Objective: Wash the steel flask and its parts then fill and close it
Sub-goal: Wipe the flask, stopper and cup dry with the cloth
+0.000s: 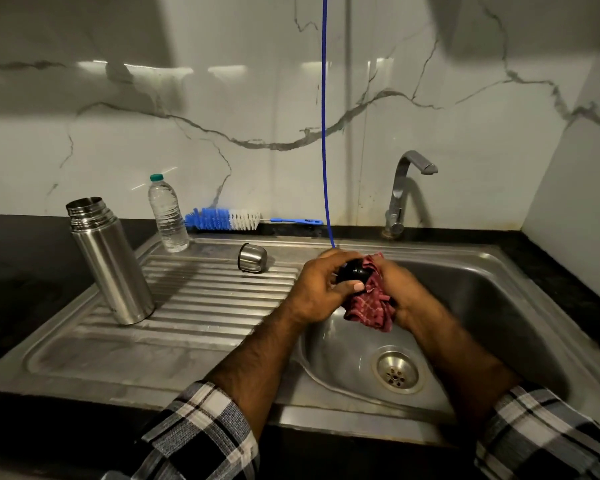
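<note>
The steel flask (110, 261) stands upright and uncapped on the ribbed drainboard (201, 306) at the left. Its steel cup lid (253, 258) lies on its side further back on the drainboard. Over the sink basin's left rim, my left hand (321, 289) grips a black stopper (354, 271). My right hand (400, 292) holds a dark red checked cloth (371, 306) pressed against the stopper. The cloth hangs down between both hands.
A clear plastic water bottle (168, 216) with a green cap stands behind the flask. A blue and white bottle brush (229, 220) lies along the wall. The tap (404, 192) stands behind the sink basin (499, 306), no water running. A blue cord (324, 116) hangs down at centre.
</note>
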The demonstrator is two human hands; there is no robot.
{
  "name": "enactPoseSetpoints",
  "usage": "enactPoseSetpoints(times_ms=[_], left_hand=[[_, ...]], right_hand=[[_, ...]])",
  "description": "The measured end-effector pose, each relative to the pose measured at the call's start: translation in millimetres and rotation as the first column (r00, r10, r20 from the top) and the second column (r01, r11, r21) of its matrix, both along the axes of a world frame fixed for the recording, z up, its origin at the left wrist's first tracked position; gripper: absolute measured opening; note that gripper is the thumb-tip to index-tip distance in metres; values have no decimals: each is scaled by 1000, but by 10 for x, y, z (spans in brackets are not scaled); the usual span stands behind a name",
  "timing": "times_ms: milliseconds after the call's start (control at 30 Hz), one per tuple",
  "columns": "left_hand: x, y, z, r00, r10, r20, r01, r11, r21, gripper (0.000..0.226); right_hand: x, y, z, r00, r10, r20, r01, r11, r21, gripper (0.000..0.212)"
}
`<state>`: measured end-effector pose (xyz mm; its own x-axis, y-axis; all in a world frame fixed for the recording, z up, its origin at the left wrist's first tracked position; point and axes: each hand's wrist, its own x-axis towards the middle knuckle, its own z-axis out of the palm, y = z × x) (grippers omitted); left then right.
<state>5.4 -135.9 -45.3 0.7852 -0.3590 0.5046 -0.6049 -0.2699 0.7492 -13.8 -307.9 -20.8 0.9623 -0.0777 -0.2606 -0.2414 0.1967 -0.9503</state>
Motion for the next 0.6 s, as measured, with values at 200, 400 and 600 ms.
enactPoseSetpoints(times_ms=[200, 400, 600], left_hand=[[-94, -143, 156, 832, 49, -552, -251, 921, -297, 29], [-121, 50, 228, 705, -240, -667, -228, 814, -534, 31], [-76, 142, 200, 914, -127, -385, -38, 918, -394, 31]], right_hand=[[-23, 49, -25, 909, 137, 393, 71, 880, -471, 39], [-19, 36, -98, 810, 289, 510, 34, 845, -534, 44], [-29, 47, -65, 845, 253, 471, 27, 859, -511, 38]])
